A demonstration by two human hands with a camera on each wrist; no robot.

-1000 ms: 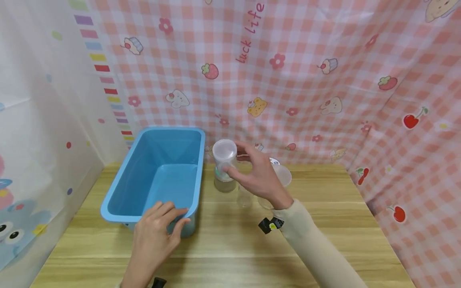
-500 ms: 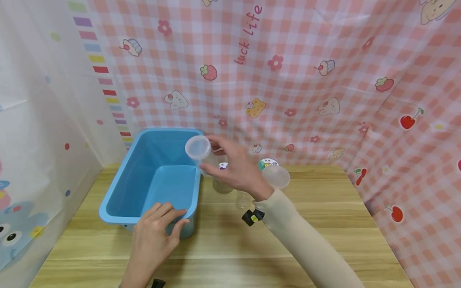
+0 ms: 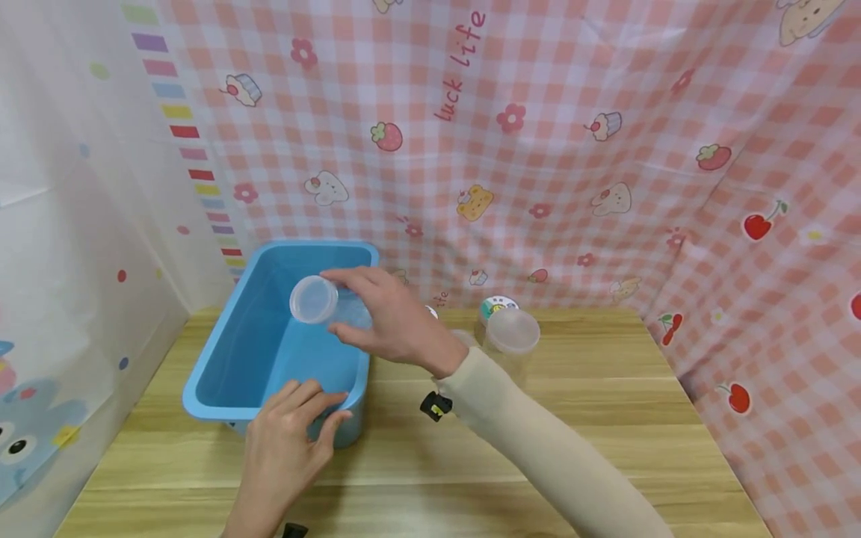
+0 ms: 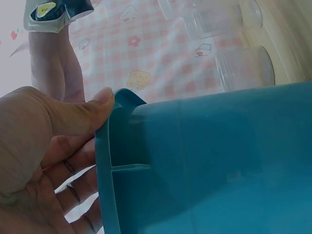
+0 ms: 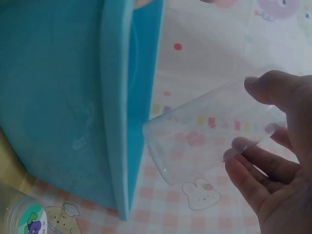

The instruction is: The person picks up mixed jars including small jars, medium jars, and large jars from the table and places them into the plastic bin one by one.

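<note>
A clear plastic jar is in my right hand, held over the inside of a blue plastic tub. In the right wrist view the thumb and fingertips grip the tilted clear jar around its side, and its far end overlaps the tub's edge. Nothing shows through its wall. My left hand pinches the tub's near right corner. The left wrist view shows that thumb on the rim, with the fingers on the other side of the tub wall.
Right of the tub, a jar with a translucent top stands in front of one with a printed lid. My right forearm partly hides other jars. Another printed-lid jar shows beside the tub. A checked cloth hangs behind the wooden tabletop.
My right hand has carried the clear jar leftward from above the other jars to over the tub. The left hand stays at the tub's corner.
</note>
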